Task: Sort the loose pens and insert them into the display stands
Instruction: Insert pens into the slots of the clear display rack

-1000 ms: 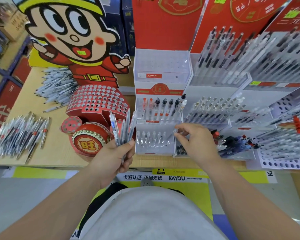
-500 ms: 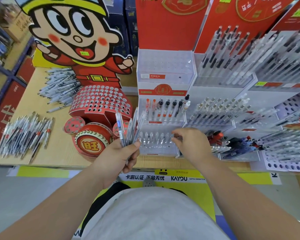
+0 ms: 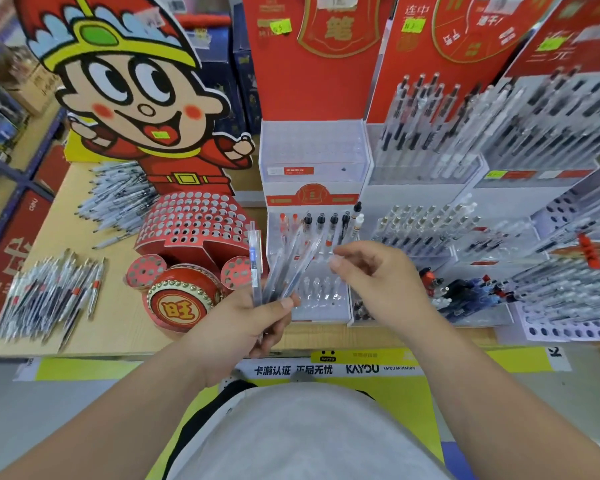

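Before the clear stand (image 3: 321, 301), left hand (image 3: 243, 327) clasps slim transparent pens (image 3: 286, 266); right hand (image 3: 378, 282) curls, its grip unclear.

You have bright, even light here, with no hard shadows; the pale wooden tabletop (image 3: 118, 320) shows hardly any shade. The wide lens bends the edges, so the tall red backing cards (image 3: 312, 64) lean and fan outward. Motion blur smears the rows of pens in the white display stands (image 3: 413, 192) at the right and the loose pile of pens (image 3: 45, 299) at the left. The clear-barrelled pens (image 3: 274, 271) in your left hand (image 3: 243, 327) look streaked, and the fingertips (image 3: 336, 261) of your right hand (image 3: 378, 282) are soft.
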The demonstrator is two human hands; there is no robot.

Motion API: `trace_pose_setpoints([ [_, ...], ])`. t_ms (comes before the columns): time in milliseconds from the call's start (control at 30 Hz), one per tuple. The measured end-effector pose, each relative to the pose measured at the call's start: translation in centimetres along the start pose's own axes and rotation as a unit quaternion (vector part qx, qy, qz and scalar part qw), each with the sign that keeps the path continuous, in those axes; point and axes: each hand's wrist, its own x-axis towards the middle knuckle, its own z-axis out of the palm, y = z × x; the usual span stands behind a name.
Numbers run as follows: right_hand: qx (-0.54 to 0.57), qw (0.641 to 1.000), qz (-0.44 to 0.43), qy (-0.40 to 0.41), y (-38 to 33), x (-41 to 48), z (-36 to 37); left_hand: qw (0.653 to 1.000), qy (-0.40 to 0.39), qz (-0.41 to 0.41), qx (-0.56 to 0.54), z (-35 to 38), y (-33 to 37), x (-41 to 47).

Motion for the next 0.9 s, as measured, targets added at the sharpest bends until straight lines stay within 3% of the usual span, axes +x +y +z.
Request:
trace_pose_setpoints([
  [67, 0.130, 0.991, 0.020, 0.006, -1.9, -0.7, -0.4, 1.000, -0.003, -0.004, 0.025, 0.6, 0.5, 0.1],
  [133, 0.178, 0.984, 0.024, 0.021, -2.7, -1.2, -0.5, 0.999, -0.009, -0.005, 0.039, 1.3, 0.9, 0.3],
  [367, 0.218, 0.972, 0.062, 0.057, -1.5, -1.7, -0.2, 0.998, -0.029, -0.010, 0.047, 2.1, 1.3, 0.4],
  [567, 0.244, 0.962, 0.068, 0.098, -0.1, -0.9, -2.3, 0.998, 0.050, -0.027, 0.010, 1.0, 0.0, 1.0],
  [667, 0.191, 0.975, 0.041, 0.107, 1.3, -0.4, -3.5, 0.996, 0.073, -0.043, 0.011, 0.0, -1.1, 1.4],
  [900, -0.089, 0.993, -0.013, 0.079, 4.4, 0.5, -2.3, 0.991, 0.118, -0.059, -0.004, -0.9, -3.1, 1.3],
])
